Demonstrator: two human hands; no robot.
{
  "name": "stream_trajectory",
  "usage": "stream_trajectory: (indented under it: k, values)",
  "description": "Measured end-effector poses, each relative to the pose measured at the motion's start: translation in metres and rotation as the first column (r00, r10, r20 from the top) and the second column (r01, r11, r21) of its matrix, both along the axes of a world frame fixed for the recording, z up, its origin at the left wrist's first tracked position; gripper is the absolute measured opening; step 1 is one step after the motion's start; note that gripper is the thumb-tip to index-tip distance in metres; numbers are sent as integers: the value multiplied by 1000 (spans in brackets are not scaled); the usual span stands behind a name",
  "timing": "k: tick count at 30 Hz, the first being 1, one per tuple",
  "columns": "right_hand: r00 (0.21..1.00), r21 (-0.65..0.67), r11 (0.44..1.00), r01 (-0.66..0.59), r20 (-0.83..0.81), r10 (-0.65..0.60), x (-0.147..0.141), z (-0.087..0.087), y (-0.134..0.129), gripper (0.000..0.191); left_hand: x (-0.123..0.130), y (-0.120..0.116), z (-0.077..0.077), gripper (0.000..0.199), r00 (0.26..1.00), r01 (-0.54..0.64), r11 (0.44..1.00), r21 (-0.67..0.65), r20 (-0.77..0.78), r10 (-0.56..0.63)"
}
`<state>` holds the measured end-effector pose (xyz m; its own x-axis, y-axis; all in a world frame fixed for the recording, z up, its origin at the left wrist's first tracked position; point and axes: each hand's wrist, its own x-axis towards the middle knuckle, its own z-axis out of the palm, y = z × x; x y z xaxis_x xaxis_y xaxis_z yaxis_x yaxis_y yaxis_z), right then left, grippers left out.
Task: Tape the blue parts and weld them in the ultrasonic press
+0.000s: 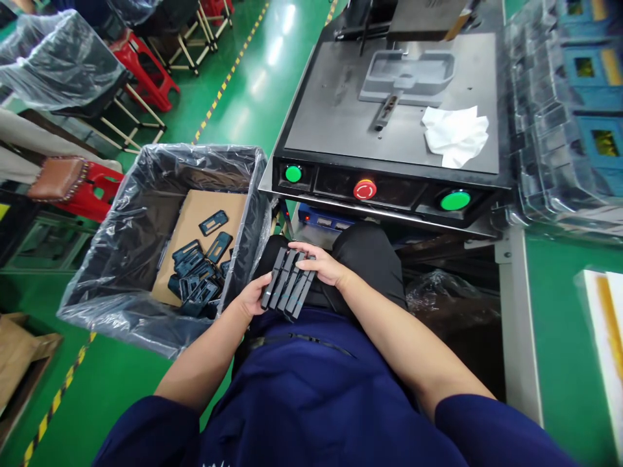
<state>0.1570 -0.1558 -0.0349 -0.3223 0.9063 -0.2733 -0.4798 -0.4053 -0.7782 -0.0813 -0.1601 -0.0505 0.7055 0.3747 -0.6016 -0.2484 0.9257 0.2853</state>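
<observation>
Over my lap I hold a row of several black plastic parts (pixel 288 285), set side by side on edge. My left hand (pixel 254 295) grips the row at its left end. Around the right end is my right hand (pixel 321 264), its fingers over the far edge and top. The sides of the parts facing down and the fingertips beneath them are hidden. To the left stands a lined bin (pixel 121 272) with a pile of loose black plastic frames (pixel 197 272) on a cardboard sheet (pixel 168 275).
Ahead is a machine with a metal plate (pixel 331 110), a grey fixture (pixel 409 74), a white cloth (pixel 456 135), green buttons (pixel 455 200) and a red stop button (pixel 365 189). Clear plastic trays (pixel 540 117) stack at right. Red stools (pixel 146 71) stand at far left.
</observation>
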Motion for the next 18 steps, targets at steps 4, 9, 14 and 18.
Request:
stream_trajectory:
  k: [4,9,14,18]
  values:
    - [1000,-8,1000,9,-3,-9,1,3,-1,58,0,0,0,41,1000,-7,1000,-9,12,7]
    - [1000,5,1000,19,5,-19,1,1,-1,60,1,-1,3,44,1000,-7,1000,-28,-17,7]
    - [997,-4,1000,20,-76,-20,0,-3,-1,63,9,-1,16,51,999,-30,999,-15,14,31]
    - [984,-10,1000,26,-175,-27,-2,0,0,63,15,-1,20,50,999,-11,1000,-21,45,12]
